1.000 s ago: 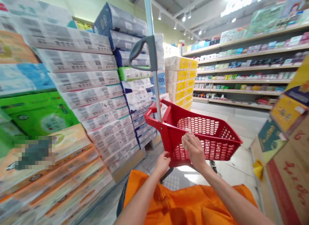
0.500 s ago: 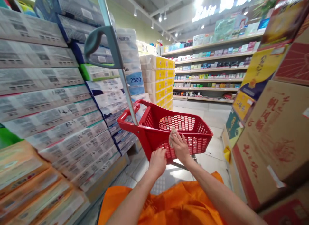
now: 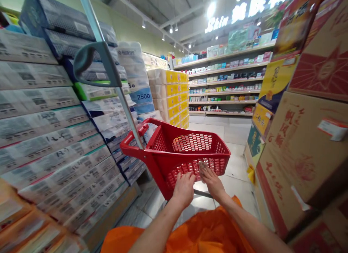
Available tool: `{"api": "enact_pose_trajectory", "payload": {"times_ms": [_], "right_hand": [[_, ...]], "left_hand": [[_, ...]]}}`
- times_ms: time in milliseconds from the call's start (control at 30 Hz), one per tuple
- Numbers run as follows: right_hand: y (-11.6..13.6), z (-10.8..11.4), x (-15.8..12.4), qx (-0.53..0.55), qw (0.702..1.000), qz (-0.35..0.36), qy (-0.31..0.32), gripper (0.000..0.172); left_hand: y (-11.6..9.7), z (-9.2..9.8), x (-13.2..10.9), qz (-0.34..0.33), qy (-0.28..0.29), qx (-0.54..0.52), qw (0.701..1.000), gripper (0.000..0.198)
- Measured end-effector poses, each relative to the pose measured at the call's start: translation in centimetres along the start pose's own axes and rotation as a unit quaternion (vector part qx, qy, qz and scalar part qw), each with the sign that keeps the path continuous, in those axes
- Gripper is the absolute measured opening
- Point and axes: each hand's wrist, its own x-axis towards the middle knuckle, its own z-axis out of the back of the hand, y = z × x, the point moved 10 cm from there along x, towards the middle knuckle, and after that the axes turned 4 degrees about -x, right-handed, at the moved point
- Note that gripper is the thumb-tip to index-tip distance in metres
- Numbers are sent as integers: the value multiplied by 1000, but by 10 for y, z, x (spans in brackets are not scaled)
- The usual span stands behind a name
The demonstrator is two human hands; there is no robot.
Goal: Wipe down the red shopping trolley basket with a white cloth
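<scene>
A red plastic trolley basket (image 3: 163, 151) stands in the aisle in front of me, with a grey grip (image 3: 89, 59) on a slanted metal pole. My left hand (image 3: 184, 187) rests against the basket's near mesh wall, fingers bent onto it. Just to its right, my right hand (image 3: 210, 179) presses a small pale cloth (image 3: 201, 164) flat on the same wall; most of the cloth is hidden under the fingers. The basket looks empty inside. An orange garment (image 3: 206, 235) fills the bottom of the view.
Stacked packs of tissue and paper rolls (image 3: 46, 129) form a wall on the left. Cardboard boxes (image 3: 304, 148) tower close on the right. Yellow packs (image 3: 175, 97) and stocked shelves (image 3: 228, 86) stand beyond the basket along the tiled aisle (image 3: 236, 158).
My view swung and the basket drew lower and nearer. My right hand slid the cloth down the basket's wall, and my left hand moved up onto the wall beside it.
</scene>
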Motion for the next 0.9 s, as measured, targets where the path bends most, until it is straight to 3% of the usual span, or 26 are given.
{"api": "enact_pose_trajectory", "payload": {"times_ms": [100, 233, 433, 633, 767, 900], "right_hand": [[-7, 3, -4, 10, 1000, 2, 4, 40], [-39, 21, 6, -3, 997, -72, -29, 40], [-54, 15, -27, 63, 996, -56, -7, 37], [-108, 25, -38, 46, 983, -174, -29, 38], [-95, 20, -43, 63, 985, -158, -13, 37], [-60, 32, 0, 89, 987, -122, -50, 39]], "left_hand": [[-8, -3, 7, -11, 9, 6, 1000, 42], [-20, -3, 16, -16, 10, 15, 1000, 44], [-40, -3, 21, -47, 9, 27, 998, 45], [-36, -9, 21, -40, 2, 31, 999, 45], [-28, -8, 19, -36, -1, 26, 999, 46], [-3, 2, 13, 7, -18, 40, 999, 46]]}}
